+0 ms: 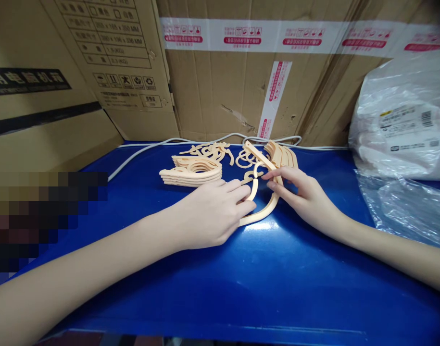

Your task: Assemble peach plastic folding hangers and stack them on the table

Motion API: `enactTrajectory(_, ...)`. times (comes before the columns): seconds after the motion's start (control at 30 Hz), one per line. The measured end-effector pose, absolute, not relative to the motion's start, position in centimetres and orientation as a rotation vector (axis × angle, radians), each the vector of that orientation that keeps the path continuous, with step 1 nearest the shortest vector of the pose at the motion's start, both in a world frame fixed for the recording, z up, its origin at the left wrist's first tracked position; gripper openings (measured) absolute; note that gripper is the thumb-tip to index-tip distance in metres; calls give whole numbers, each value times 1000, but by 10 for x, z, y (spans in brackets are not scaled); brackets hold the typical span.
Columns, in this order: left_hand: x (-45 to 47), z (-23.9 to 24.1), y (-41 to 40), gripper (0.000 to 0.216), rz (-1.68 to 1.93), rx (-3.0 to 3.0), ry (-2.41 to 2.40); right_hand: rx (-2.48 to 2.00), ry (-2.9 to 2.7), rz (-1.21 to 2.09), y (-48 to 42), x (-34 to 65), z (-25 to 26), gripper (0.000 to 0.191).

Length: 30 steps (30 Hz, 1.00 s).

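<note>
A cream plastic clothes hanger (265, 211), with a curved arm and a hook-like piece, is between my hands just above the blue table. My left hand (216, 214) is closed around its left side, hiding that end. Thumb and fingers of my right hand (302, 192) pinch it where a straight bar meets the curved arm. Just behind my left hand lies a stack of folded hanger pieces (191, 178). Loose small hooks (212, 151) are heaped behind that stack, and another row of curved pieces (283, 156) stands beyond my right hand.
Cardboard boxes (220, 86) wall off the back and left of the blue table (241, 293). A white cable (144, 150) runs along the rear edge. Clear plastic bags (403, 129), one with a label, sit at the right. A pixelated patch covers the far left.
</note>
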State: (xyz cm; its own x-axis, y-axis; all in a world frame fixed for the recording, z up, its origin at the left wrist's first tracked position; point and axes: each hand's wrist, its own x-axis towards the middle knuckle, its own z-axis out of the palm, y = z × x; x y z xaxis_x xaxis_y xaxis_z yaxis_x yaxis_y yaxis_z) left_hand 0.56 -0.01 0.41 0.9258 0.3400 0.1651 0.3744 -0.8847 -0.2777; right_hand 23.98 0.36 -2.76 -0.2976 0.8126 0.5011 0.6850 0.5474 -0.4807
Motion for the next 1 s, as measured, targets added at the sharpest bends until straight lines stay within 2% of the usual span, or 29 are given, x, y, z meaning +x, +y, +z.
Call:
enactTrajectory(0.4,6,-1,0,21,-191,-2831,-607,-1179,-2080,204,3,239,-27,14)
enactTrajectory(1.0,6,-9,-2,23,-348,-2753,-391,-1136,-2209,204,0,237,-23,23)
